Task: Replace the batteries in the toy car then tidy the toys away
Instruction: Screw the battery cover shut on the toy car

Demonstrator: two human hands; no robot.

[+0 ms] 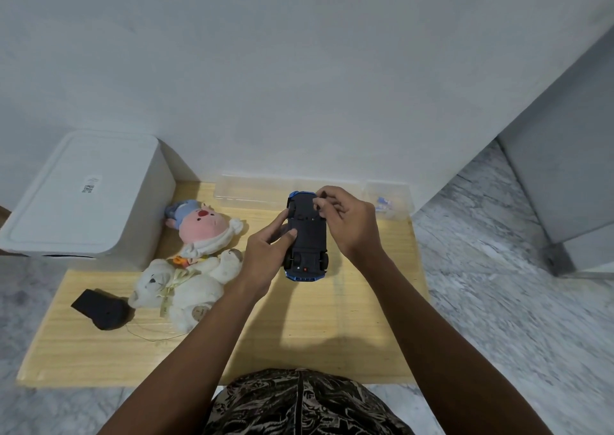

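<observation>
A person holds a blue toy car (pixel 307 238) upside down in both hands above a pale wooden mat (pixel 315 328), its black underside turned up to the camera and its wheels showing at the near end. The left hand (pixel 265 252) grips the car's left flank, thumb laid across the chassis and fingers curled beneath. The right hand (pixel 345 222) reaches over the car's far end, fingertips bent and pressed together on the underside there; whether they pinch a small part cannot be told. Left of the car, two soft toys lie on the mat: a pink plush (pixel 206 227) in a blue cap, and nearer the camera a white teddy bear (pixel 186 288) on its back. A black remote (pixel 101 305) lies left of the bear, a thin wire trailing from it across the mat. Further left of the car stands a white lidded box (pixel 86 198) against the wall. Beyond the car, at the mat's far edge, rests a clear plastic tray (pixel 252 192); to the car's right a smaller clear tub (pixel 390 198) holds small blue-and-white items, too small to identify.
</observation>
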